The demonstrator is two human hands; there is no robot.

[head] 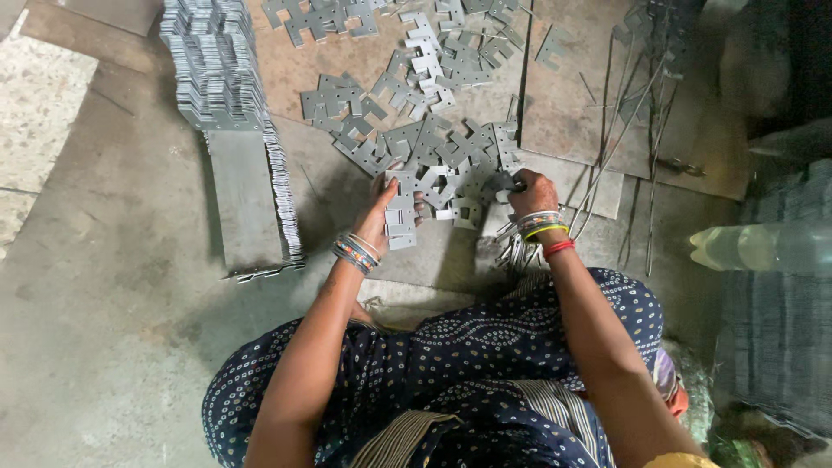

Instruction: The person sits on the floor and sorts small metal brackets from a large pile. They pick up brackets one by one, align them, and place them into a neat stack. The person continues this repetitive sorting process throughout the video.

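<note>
— Several heaps were on record: the loose spread of flat grey stamped metal plates (pixel 433 147) over the floor (pixel 104 260), then the tall ordered stack (pixel 217 69) on the person's left running down into a leaning row (pixel 282 199).

— And the hands?

— Left hand (pixel 386 208) was closed around a small squared-up bundle of plates (pixel 401 212), held upright just before the knees. Right hand (pixel 530 192) was pinched on a loose plate at the near edge of the spread; whether it had lifted could not be told.

— Advice for the gathering?

— Judged best to align notches before adding each piece — stamped edges looked sharp. Thin metal rods (pixel 624 147) lay close on the right; open room was on the left, short of the row.
</note>
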